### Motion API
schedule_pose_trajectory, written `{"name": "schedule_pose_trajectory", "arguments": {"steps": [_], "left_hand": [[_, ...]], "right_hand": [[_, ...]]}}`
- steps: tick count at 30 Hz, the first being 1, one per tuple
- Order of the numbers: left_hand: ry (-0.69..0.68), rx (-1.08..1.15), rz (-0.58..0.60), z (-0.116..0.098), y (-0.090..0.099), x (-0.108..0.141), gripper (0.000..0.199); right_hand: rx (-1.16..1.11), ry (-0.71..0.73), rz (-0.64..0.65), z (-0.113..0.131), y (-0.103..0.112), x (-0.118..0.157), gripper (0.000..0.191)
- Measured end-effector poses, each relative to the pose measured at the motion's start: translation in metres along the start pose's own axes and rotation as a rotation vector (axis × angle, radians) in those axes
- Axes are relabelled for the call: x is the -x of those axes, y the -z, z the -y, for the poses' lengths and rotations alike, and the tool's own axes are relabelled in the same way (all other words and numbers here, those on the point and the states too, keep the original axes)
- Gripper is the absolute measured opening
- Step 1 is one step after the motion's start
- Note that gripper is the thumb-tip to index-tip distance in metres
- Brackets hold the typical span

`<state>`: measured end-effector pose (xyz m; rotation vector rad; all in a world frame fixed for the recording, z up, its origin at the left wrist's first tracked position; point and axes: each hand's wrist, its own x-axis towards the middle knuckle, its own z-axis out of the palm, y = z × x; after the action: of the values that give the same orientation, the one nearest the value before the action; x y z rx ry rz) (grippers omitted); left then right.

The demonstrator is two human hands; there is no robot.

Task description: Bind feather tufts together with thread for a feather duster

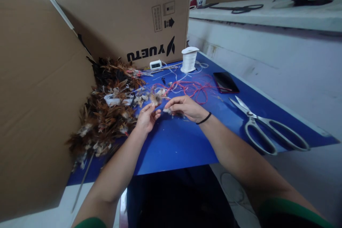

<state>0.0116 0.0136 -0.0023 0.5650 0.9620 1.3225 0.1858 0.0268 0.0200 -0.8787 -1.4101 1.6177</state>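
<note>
My left hand [148,117] pinches a small tuft of brown and grey feathers [155,99] between thumb and fingertips. Just to its right, my right hand [184,107], with a black band at the wrist, has its thumb and fingers pressed together on a bit of pale fluff [167,111]. The two hands are close but apart above the blue table [176,146]. A large heap of brown feathers [107,114] lies to the left. Tangled pink string [196,87] lies behind my right hand.
Large scissors [258,119] lie open at the right, below a black phone [226,82]. A white spool [189,60] and a small white device [155,65] stand at the back. Cardboard [120,17] walls the back and left. A shelf [262,16] holds more scissors.
</note>
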Motion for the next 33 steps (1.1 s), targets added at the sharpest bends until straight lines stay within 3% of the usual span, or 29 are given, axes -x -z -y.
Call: {"name": "schedule_pose_trajectory", "arguments": {"steps": [8,17,24,26,30,33], "left_hand": [[0.08,-0.071,0.141,0.007,0.0,0.002,0.011],[-0.017,0.004,0.05,0.001,0.002,-0.005,0.006],[-0.009,0.058,-0.006,-0.002,0.003,-0.007,0.009],[0.006,0.069,-0.008,-0.001,0.003,-0.006,0.01],[0.043,0.085,0.026,0.0,0.0,-0.003,0.012],[0.065,0.096,0.043,0.002,-0.002,-0.001,0.013]], "right_hand": [[-0.024,0.006,0.042,0.001,-0.002,0.001,0.013],[0.008,0.012,0.096,0.002,0.001,0.002,0.018],[0.523,0.054,0.365,0.007,0.006,0.005,0.013],[0.638,0.127,0.25,0.001,0.004,0.002,0.013],[0.611,0.338,-0.148,-0.014,-0.005,-0.005,0.016],[0.548,0.515,-0.195,-0.019,-0.009,-0.007,0.016]]}}
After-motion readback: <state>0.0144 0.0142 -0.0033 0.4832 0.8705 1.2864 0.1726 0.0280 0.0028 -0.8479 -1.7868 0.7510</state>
